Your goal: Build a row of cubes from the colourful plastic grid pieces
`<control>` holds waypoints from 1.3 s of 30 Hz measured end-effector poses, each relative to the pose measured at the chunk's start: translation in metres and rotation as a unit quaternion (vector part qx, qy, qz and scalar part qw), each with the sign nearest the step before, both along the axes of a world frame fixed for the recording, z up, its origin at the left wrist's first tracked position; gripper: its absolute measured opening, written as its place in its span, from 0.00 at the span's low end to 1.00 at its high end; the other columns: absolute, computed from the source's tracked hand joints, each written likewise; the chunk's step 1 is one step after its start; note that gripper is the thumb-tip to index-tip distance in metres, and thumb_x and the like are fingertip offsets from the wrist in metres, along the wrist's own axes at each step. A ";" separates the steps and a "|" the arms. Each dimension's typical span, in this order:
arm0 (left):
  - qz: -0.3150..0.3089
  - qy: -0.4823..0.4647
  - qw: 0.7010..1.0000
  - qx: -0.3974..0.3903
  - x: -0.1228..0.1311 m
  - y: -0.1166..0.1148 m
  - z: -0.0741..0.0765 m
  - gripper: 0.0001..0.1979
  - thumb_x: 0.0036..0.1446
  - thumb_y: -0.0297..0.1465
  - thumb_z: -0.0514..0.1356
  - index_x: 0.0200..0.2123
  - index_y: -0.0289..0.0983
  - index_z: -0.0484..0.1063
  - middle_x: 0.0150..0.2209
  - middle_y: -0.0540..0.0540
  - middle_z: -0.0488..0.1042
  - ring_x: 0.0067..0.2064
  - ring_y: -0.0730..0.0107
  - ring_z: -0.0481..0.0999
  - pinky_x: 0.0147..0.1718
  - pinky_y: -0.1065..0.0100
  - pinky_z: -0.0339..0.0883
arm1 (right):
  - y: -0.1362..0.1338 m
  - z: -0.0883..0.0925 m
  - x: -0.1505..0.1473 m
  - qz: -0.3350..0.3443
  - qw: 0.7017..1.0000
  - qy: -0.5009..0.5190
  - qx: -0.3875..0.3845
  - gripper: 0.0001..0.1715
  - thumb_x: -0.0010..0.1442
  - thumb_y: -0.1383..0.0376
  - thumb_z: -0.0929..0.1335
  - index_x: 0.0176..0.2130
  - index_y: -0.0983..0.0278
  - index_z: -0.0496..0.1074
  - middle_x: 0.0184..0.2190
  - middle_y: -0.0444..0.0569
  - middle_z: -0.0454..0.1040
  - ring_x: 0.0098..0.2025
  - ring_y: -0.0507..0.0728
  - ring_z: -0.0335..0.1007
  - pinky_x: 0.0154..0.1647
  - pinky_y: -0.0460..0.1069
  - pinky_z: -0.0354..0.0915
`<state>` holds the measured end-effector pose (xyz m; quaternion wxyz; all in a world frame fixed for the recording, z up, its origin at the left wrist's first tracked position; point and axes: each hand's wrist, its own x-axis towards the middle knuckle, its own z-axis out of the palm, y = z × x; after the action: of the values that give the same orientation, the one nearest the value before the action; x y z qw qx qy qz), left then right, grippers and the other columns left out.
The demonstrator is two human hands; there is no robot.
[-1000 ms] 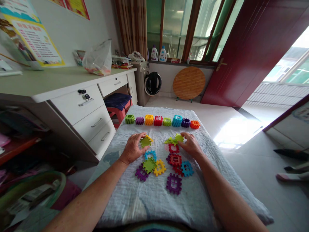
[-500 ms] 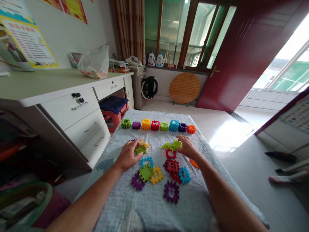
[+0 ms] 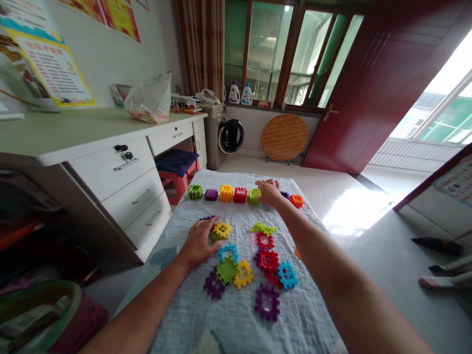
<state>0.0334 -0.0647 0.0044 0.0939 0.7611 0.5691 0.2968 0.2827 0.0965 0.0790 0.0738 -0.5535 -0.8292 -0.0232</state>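
Observation:
My left hand (image 3: 200, 242) rests on the cloth-covered table. Its thumb and fingers are apart beside a yellow window tile (image 3: 222, 230), which lies over a green tile. My right hand (image 3: 270, 191) is stretched out to the far row of stacked tiles. Its fingers are bent at a light green tile (image 3: 253, 195) on the stack there, and they hide the blue stack behind. Nearer lie a light green tile (image 3: 263, 228), red tiles (image 3: 268, 259), a blue tile (image 3: 287, 275), purple tiles (image 3: 267, 302), a green tile (image 3: 227, 270) and a yellow tile (image 3: 243, 274).
The far row also has a green stack (image 3: 195, 191), a purple one (image 3: 211, 194), a yellow one (image 3: 226, 193), a red one (image 3: 240, 195) and an orange one (image 3: 297, 201). A white desk (image 3: 121, 169) stands left, with a stool (image 3: 177, 162) beside it.
My right hand has moved away from the near light green tiles to the far row, with a light green tile. The yellow tile by my left hand, tilted before, now lies flatter.

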 end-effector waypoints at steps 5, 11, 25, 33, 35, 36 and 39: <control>0.000 0.006 1.000 -0.001 -0.002 0.001 -0.002 0.32 0.47 0.36 0.62 0.56 0.36 0.62 0.49 0.40 0.72 0.52 0.52 0.68 0.53 0.52 0.60 | 0.018 -0.009 -0.006 -0.005 1.000 -0.002 -0.017 0.31 0.47 0.67 0.69 0.52 0.60 0.66 0.46 0.50 0.73 0.53 0.66 0.57 0.56 0.65 0.41; -0.009 0.004 1.000 -0.003 -0.003 0.001 -0.001 0.31 0.48 0.36 0.62 0.56 0.35 0.63 0.49 0.40 0.72 0.51 0.52 0.68 0.54 0.51 0.60 | 0.025 -0.013 -0.010 -0.002 1.000 -0.003 -0.020 0.31 0.47 0.68 0.70 0.52 0.60 0.66 0.47 0.51 0.73 0.54 0.66 0.57 0.57 0.67 0.40; -0.016 -0.002 1.000 0.005 -0.002 0.000 0.000 0.29 0.47 0.32 0.61 0.55 0.36 0.64 0.49 0.41 0.73 0.52 0.53 0.68 0.54 0.50 0.60 | -0.047 -0.002 0.020 0.080 0.988 0.122 -0.045 0.16 0.52 0.70 0.66 0.44 0.65 0.70 0.36 0.50 0.75 0.38 0.56 0.68 0.41 0.49 0.60; -0.013 -0.027 0.997 0.070 0.003 0.000 0.000 0.25 0.48 0.28 0.60 0.52 0.38 0.65 0.50 0.41 0.72 0.52 0.55 0.69 0.55 0.53 0.61 | -0.102 -0.031 0.050 0.151 0.978 0.058 -0.133 0.17 0.50 0.68 0.69 0.43 0.67 0.70 0.40 0.53 0.72 0.42 0.57 0.66 0.43 0.49 0.59; -0.009 -0.034 0.997 0.076 0.002 0.000 -0.001 0.25 0.48 0.28 0.59 0.52 0.37 0.66 0.50 0.41 0.72 0.52 0.56 0.69 0.54 0.53 0.62 | -0.103 -0.038 0.051 0.122 0.982 0.067 -0.129 0.18 0.50 0.71 0.68 0.43 0.67 0.70 0.39 0.53 0.72 0.41 0.57 0.66 0.43 0.49 0.59; -0.006 -0.037 0.996 0.076 0.001 0.001 -0.001 0.24 0.48 0.28 0.59 0.52 0.37 0.66 0.49 0.41 0.72 0.52 0.56 0.69 0.54 0.53 0.62 | -0.102 -0.041 0.052 0.107 0.983 0.075 -0.125 0.18 0.49 0.72 0.67 0.42 0.67 0.70 0.39 0.53 0.72 0.40 0.56 0.66 0.43 0.48 0.59; 0.003 -0.046 0.996 0.076 -0.002 0.002 -0.003 0.23 0.49 0.28 0.59 0.52 0.37 0.66 0.49 0.42 0.72 0.52 0.56 0.69 0.55 0.53 0.62 | -0.100 -0.049 0.055 0.086 0.984 0.109 -0.112 0.17 0.48 0.75 0.65 0.40 0.67 0.70 0.36 0.50 0.71 0.38 0.55 0.65 0.41 0.48 0.58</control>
<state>0.0317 -0.0629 0.0017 0.0613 0.7501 0.5421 0.3738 0.3375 -0.0035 0.0303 0.1027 -0.4840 -0.8582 0.1367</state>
